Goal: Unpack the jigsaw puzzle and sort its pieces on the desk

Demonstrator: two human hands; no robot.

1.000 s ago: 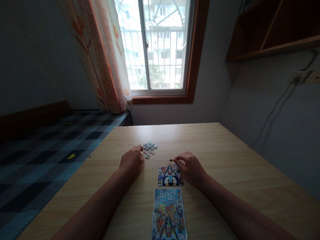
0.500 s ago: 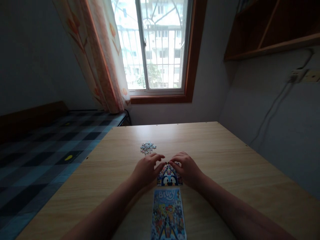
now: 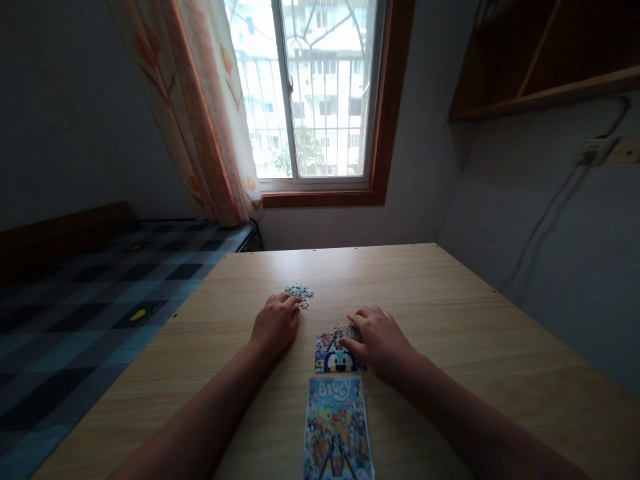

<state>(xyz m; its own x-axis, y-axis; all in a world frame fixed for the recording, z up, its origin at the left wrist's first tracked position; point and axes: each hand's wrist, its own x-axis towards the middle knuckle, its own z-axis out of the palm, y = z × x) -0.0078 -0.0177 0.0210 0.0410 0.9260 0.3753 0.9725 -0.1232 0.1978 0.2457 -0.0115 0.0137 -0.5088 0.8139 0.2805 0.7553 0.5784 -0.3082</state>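
The table (image 3: 440,333) spans the lower centre of the frame. On it, the poster (image 3: 339,427) lies at bottom centre, the assembled puzzle section (image 3: 340,362) just above it, and the loose pieces (image 3: 301,291) higher and slightly left. The left hand (image 3: 276,321) is at the pile's lower left, perhaps touching it; the right hand (image 3: 379,339) overlaps the section's right side. The bed (image 3: 115,280) fills the lower left, the window (image 3: 325,100) the top centre, the shelf (image 3: 545,73) the upper right.

Left fingers (image 3: 289,301) sit at loose pieces (image 3: 300,291); right fingers (image 3: 359,321) overhang puzzle (image 3: 330,353).
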